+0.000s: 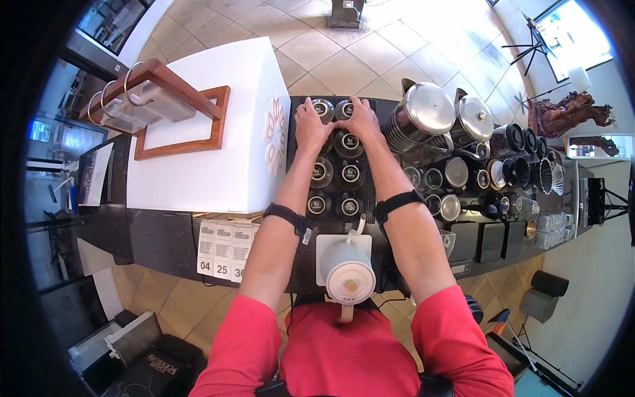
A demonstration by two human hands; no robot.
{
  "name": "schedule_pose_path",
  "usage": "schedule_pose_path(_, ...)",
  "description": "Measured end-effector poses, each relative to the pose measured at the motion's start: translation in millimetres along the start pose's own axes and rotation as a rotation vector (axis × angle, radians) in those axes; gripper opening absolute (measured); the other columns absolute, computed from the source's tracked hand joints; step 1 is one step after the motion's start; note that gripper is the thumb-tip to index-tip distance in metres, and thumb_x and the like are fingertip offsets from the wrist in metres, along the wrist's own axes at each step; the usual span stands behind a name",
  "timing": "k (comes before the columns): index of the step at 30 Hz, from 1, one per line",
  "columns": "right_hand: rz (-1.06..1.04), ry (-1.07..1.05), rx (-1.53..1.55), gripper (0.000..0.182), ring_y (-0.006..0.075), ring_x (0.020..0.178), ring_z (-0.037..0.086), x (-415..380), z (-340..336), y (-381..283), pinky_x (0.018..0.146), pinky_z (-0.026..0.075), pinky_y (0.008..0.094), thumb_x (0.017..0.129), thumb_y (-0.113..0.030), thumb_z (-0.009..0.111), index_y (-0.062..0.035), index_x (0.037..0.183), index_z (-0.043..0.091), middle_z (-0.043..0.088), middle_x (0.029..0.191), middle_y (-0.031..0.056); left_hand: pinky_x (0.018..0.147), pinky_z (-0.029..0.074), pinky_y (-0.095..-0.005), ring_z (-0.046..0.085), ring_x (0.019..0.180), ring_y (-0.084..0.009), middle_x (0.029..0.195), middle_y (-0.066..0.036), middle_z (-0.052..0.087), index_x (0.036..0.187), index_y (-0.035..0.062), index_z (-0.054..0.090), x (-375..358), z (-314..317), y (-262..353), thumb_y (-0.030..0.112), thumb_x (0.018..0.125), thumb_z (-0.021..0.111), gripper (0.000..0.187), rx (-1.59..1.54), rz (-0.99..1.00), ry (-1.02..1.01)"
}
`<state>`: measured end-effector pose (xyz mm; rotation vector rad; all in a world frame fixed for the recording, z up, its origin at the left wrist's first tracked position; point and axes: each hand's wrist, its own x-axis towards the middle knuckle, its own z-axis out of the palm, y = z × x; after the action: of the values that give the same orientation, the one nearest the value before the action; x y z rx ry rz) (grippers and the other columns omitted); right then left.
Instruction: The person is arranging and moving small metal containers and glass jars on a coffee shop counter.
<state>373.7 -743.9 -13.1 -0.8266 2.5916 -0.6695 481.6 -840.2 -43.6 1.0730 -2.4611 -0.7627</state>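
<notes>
Two columns of dark-lidded glass jars stand on a black mat on the counter. At the far end of the left column, my left hand curls its fingers round a jar. Beside it, my right hand is closed round the far jar of the right column. My thumbs come close together between the two jars. Nearer to me are more jars, including one jar just below my right hand and another jar in the left column. Their round lids carry printed labels.
A pale gooseneck kettle sits on a white base close to my body. Left stands a large white box bearing a wooden stand. Metal canisters, drippers and glasses crowd the right. Numbered cards hang at the front edge.
</notes>
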Motion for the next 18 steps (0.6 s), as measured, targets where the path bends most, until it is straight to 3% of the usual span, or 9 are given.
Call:
schedule_pose_path(6,0.013,-0.004,0.039,0.092,0.0400,0.124,0.057,4,4,4,0.101,0.050,0.0477,0.063,-0.032,0.093,-0.0056,0.138,0.047,0.052,0.138,0.0195,0.101,0.047,-0.0461,0.054,0.118,-0.0427,0.128,-0.025,0.052,0.140,-0.0042,0.039,-1,0,4,0.027,0.072,0.087,0.089,-0.121,-0.095,0.023)
schedule_pose_path(9,0.067,-0.026,0.095,0.100,0.0366,0.129,0.053,4,3,8,0.104,0.047,0.0449,0.063,-0.039,0.092,-0.0027,0.142,0.044,0.052,0.141,0.0201,0.099,0.047,-0.0468,0.056,0.116,-0.0430,0.125,-0.026,0.053,0.135,-0.0045,0.041,1,2,3,0.026,0.073,0.086,0.082,-0.155,-0.100,0.024)
schedule_pose_path(12,0.087,-0.042,0.127,0.100,0.0366,0.129,0.054,3,3,8,0.104,0.046,0.0445,0.061,-0.039,0.093,-0.0008,0.140,0.044,0.054,0.139,0.0209,0.100,0.047,-0.0464,0.055,0.117,-0.0428,0.128,-0.026,0.053,0.136,-0.0047,0.041,3,8,-2,0.025,0.073,0.086,0.083,-0.156,-0.090,0.032)
schedule_pose_path(14,0.075,-0.045,0.115,0.095,0.0389,0.126,0.055,1,0,5,0.103,0.049,0.0459,0.062,-0.031,0.094,-0.0020,0.136,0.043,0.052,0.140,0.0202,0.102,0.046,-0.0456,0.055,0.120,-0.0423,0.132,-0.025,0.052,0.137,-0.0047,0.041,4,11,-4,0.024,0.073,0.087,0.084,-0.179,-0.096,0.040)
schedule_pose_path(18,0.059,-0.036,0.117,0.100,0.0367,0.129,0.054,4,5,11,0.104,0.046,0.0440,0.060,-0.037,0.094,-0.0021,0.140,0.045,0.055,0.138,0.0203,0.104,0.045,-0.0450,0.053,0.123,-0.0417,0.136,-0.024,0.051,0.139,-0.0043,0.041,4,9,-4,0.022,0.073,0.087,0.084,-0.187,-0.105,0.029)
